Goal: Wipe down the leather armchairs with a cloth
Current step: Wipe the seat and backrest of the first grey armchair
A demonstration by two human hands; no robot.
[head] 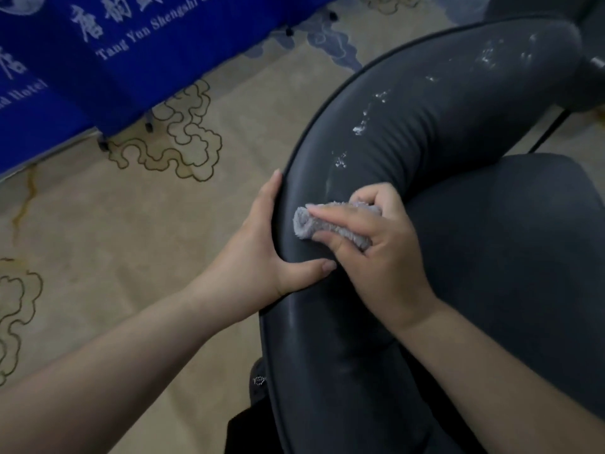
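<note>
— At the far left, what lies on the floor?
— A beige carpet [98,224] with cloud outlines, and above it a blue banner [98,60] with white lettering.

— And moving right?
— The left hand [262,253] grips the outer edge of the dark leather armchair [442,132], fingers along the piped rim, thumb pressed on the padded top.

— Next to it?
— The right hand [376,244] holds a rolled grey cloth [311,224], fingers curled round it, pressing it onto the curved backrest just beside the left thumb.

— Farther right?
— White flecks [360,126] trail up the backrest; the seat cushion [507,257] sits below.
</note>
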